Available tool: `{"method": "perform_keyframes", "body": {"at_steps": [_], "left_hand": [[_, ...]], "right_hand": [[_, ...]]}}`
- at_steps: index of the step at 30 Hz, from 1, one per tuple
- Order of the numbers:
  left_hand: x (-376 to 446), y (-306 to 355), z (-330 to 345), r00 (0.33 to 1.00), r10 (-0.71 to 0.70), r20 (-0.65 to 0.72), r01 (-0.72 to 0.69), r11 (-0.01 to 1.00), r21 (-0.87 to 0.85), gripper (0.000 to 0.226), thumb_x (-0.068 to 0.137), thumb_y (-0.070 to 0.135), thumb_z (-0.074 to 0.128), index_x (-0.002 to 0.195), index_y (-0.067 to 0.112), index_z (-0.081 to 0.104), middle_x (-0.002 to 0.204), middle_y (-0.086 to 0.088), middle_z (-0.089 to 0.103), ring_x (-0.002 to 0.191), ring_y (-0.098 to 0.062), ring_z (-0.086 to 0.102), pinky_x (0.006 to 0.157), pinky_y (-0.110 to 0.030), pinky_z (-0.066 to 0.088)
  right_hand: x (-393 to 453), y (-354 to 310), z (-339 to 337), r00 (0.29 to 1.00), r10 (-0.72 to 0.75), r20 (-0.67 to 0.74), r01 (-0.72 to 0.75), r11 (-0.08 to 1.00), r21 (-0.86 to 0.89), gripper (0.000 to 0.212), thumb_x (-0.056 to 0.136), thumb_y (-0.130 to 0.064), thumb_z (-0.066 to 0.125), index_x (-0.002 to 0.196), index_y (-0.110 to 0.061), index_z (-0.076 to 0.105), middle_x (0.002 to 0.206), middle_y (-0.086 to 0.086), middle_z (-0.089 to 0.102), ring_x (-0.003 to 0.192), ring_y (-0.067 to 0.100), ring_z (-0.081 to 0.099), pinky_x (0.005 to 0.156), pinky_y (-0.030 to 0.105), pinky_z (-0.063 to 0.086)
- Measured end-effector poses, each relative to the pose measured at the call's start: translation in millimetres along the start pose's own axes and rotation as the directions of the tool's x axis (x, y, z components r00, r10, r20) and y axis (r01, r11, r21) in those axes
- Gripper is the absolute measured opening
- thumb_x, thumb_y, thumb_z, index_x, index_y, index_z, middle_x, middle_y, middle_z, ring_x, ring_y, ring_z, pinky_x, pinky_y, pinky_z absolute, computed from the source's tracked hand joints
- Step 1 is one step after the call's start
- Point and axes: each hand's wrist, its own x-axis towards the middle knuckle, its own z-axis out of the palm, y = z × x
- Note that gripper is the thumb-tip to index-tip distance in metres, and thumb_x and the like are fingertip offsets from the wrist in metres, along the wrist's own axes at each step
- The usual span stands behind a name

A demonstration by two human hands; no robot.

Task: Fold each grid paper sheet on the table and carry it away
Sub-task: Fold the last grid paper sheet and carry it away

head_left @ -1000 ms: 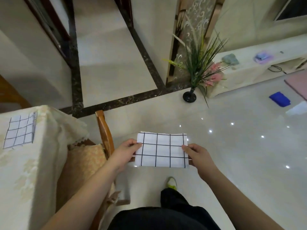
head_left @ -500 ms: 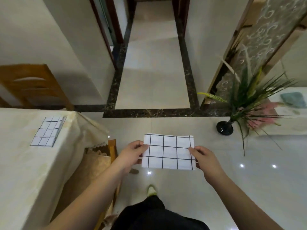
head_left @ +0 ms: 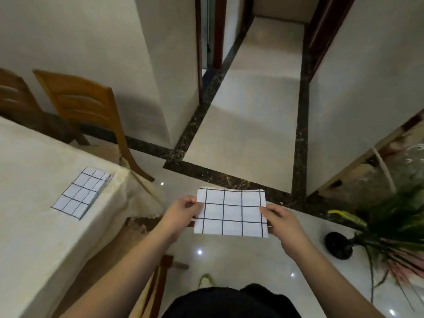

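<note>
From the head view, a person holds a folded grid sheet point(head_left: 230, 212) up in the air, over the shiny floor point(head_left: 241, 125). The left hand point(head_left: 181, 214) pinches the sheet's left edge, thumb on top. The right hand point(head_left: 281, 222) pinches its right edge the same way. The hands are apart, one at each side of the sheet.

On the left is the counter point(head_left: 34, 226) with a pale cloth on it. A second grid sheet point(head_left: 81, 192) lies flat near the counter's far corner, well apart from the hands. Two wooden chairs point(head_left: 85, 106) stand behind the counter by the wall. A black vase point(head_left: 338, 246) with long green leaves sits on the floor to the right. A shoe tip point(head_left: 206, 280) shows below the held sheet.
</note>
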Motion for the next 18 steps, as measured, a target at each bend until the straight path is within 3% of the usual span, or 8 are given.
{"method": "perform_keyframes", "body": {"at_steps": [3, 5, 9, 12, 15, 18], "left_hand": [[25.7, 10.6, -8.9, 0.998, 0.004, -0.065, -0.007, 0.999, -0.041, 0.015, 0.093, 0.031, 0.06, 0.093, 0.02, 0.07, 0.083, 0.004, 0.075, 0.074, -0.008, 0.071, 0.059, -0.017, 0.052], [44.3, 15.4, -13.1, 0.995, -0.021, -0.098, 0.013, 0.997, -0.081, 0.016, 0.095, 0.028, 0.059, 0.095, 0.018, 0.071, 0.086, 0.002, 0.076, 0.077, -0.01, 0.072, 0.056, -0.013, 0.05], [80.5, 21.3, -20.1, 0.969, -0.114, -0.219, 0.085, 0.987, -0.139, 0.013, 0.094, 0.028, 0.06, 0.093, 0.02, 0.071, 0.082, 0.006, 0.075, 0.076, -0.008, 0.072, 0.063, -0.02, 0.05], [103.2, 30.3, -25.2, 0.933, -0.163, -0.32, 0.116, 0.98, -0.16, 0.016, 0.093, 0.028, 0.061, 0.084, 0.019, 0.07, 0.073, 0.007, 0.073, 0.065, -0.003, 0.069, 0.057, -0.015, 0.048], [121.4, 40.4, -29.5, 0.899, -0.235, -0.369, 0.133, 0.951, -0.281, 0.014, 0.093, 0.024, 0.062, 0.086, 0.012, 0.068, 0.083, -0.006, 0.074, 0.072, -0.017, 0.07, 0.067, -0.031, 0.057], [131.2, 48.5, -37.6, 0.862, -0.254, -0.438, 0.108, 0.937, -0.331, 0.017, 0.092, 0.023, 0.063, 0.091, 0.007, 0.068, 0.087, -0.014, 0.072, 0.076, -0.024, 0.067, 0.072, -0.037, 0.055]], "right_hand": [[37.5, -17.6, 9.3, 1.0, -0.007, -0.014, 0.006, 1.0, -0.019, 0.013, 0.087, -0.03, 0.069, 0.095, -0.02, 0.072, 0.093, 0.002, 0.074, 0.088, 0.02, 0.07, 0.08, 0.038, 0.058], [66.3, -31.1, 16.0, 1.0, -0.012, 0.019, 0.013, 0.998, -0.057, 0.015, 0.086, -0.031, 0.07, 0.096, -0.02, 0.072, 0.095, 0.003, 0.073, 0.091, 0.02, 0.069, 0.084, 0.039, 0.057], [130.1, -54.6, 29.3, 0.991, -0.005, 0.131, 0.017, 0.996, -0.093, 0.017, 0.087, -0.029, 0.07, 0.097, -0.016, 0.071, 0.096, 0.007, 0.073, 0.091, 0.022, 0.069, 0.083, 0.038, 0.057], [179.8, -72.7, 40.4, 0.971, 0.003, 0.237, 0.027, 0.992, -0.12, 0.016, 0.086, -0.027, 0.071, 0.096, -0.014, 0.071, 0.094, 0.008, 0.074, 0.091, 0.026, 0.069, 0.087, 0.044, 0.056], [220.2, -91.9, 53.6, 0.946, 0.014, 0.325, 0.034, 0.989, -0.143, 0.013, 0.086, -0.024, 0.072, 0.092, -0.012, 0.071, 0.089, 0.007, 0.075, 0.089, 0.027, 0.071, 0.085, 0.044, 0.057], [250.5, -109.6, 72.5, 0.914, 0.021, 0.406, 0.057, 0.982, -0.179, 0.012, 0.085, -0.024, 0.072, 0.09, -0.013, 0.071, 0.087, 0.007, 0.075, 0.086, 0.027, 0.071, 0.079, 0.04, 0.058]]}}
